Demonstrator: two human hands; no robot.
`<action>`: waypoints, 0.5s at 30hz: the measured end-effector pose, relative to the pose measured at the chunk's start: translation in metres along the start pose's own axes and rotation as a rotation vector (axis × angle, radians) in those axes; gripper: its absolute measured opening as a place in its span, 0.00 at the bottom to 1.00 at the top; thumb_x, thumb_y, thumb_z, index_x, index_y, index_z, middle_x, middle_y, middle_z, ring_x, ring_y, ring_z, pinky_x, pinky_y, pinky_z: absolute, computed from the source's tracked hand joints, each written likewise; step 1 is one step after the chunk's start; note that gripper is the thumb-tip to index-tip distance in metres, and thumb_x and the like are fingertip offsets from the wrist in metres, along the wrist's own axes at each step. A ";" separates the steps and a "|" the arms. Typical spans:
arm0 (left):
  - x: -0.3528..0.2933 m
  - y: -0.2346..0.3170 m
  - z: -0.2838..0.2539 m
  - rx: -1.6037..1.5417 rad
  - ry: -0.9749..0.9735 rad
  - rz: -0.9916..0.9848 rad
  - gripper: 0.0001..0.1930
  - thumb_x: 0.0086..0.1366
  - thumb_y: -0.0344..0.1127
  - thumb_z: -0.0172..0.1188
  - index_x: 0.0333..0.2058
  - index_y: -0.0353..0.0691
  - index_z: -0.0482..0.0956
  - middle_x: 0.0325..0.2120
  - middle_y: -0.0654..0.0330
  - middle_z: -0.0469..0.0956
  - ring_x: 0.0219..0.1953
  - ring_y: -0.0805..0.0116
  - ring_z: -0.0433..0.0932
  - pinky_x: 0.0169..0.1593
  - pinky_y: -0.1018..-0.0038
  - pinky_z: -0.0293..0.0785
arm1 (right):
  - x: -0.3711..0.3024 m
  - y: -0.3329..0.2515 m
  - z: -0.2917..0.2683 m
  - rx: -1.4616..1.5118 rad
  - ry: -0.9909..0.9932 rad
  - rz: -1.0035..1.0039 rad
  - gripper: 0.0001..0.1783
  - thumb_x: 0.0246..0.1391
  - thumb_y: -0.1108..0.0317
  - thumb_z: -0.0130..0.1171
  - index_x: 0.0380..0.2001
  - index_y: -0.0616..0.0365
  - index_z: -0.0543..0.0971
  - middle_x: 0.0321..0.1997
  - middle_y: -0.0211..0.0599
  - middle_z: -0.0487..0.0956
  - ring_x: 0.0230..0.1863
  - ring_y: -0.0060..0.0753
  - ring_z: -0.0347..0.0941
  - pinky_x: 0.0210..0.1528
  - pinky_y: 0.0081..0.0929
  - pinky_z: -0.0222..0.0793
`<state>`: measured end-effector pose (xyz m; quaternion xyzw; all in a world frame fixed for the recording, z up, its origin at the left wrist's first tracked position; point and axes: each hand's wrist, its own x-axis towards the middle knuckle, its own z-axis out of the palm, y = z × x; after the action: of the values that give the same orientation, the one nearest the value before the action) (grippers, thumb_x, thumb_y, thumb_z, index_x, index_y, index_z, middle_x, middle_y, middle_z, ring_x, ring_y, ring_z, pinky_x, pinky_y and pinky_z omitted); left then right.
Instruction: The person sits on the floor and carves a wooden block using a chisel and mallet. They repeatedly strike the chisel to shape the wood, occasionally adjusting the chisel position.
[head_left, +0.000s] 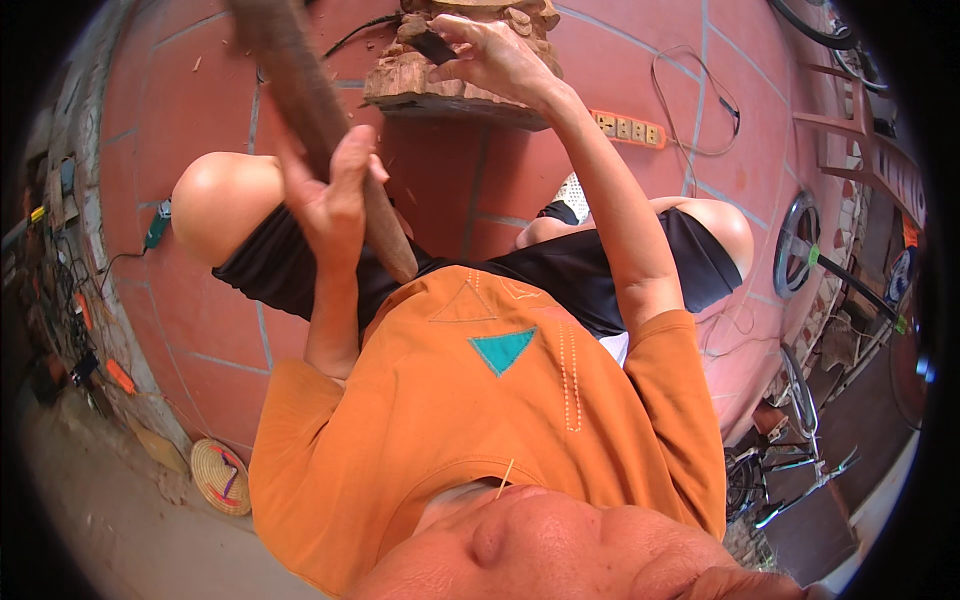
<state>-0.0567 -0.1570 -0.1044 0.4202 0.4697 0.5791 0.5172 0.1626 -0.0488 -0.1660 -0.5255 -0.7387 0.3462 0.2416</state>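
My left hand point(332, 200) is closed round a long wooden club point(300, 85), raised at a slant over my left thigh and blurred along its upper part. Its narrow lower end points toward my lap. Farther off, my right hand point(495, 62) pinches a short dark tool with a brown end point(433, 46) between thumb and fingers; its working tip cannot be made out. That hand is over a carved block of wood point(430, 88) with a rough, chipped base, standing on the tiles in front of me. The top of the block is cut off by the picture's edge.
An orange power strip point(628, 129) lies right of the block, with a loose cable point(738, 118) beyond. A green power tool point(157, 226) lies beside my left knee. Chairs point(870, 150) and a wheel point(797, 245) stand at right; a woven hat point(221, 477) lies at lower left.
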 end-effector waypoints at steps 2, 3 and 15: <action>0.006 -0.001 -0.003 0.204 -0.141 -0.156 0.42 0.69 0.29 0.63 0.76 0.41 0.50 0.31 0.60 0.78 0.23 0.77 0.75 0.27 0.80 0.74 | -0.001 -0.002 -0.001 -0.059 -0.013 -0.035 0.35 0.51 0.62 0.76 0.62 0.52 0.76 0.56 0.49 0.84 0.47 0.40 0.85 0.52 0.35 0.79; 0.008 -0.003 -0.006 0.237 -0.206 -0.240 0.43 0.68 0.31 0.65 0.76 0.40 0.50 0.31 0.61 0.78 0.23 0.77 0.74 0.26 0.80 0.74 | -0.002 0.000 -0.002 -0.012 0.013 -0.031 0.34 0.51 0.62 0.76 0.62 0.51 0.76 0.55 0.49 0.84 0.46 0.40 0.85 0.52 0.35 0.79; 0.018 -0.013 -0.007 0.468 -0.210 0.204 0.43 0.68 0.31 0.65 0.76 0.42 0.51 0.37 0.59 0.79 0.25 0.77 0.75 0.29 0.80 0.75 | 0.001 0.000 0.003 -0.031 0.016 -0.040 0.33 0.51 0.64 0.75 0.61 0.49 0.78 0.54 0.46 0.85 0.47 0.36 0.85 0.50 0.34 0.79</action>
<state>-0.0627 -0.1396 -0.1182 0.6313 0.4896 0.4572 0.3908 0.1598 -0.0492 -0.1678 -0.5170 -0.7524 0.3254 0.2462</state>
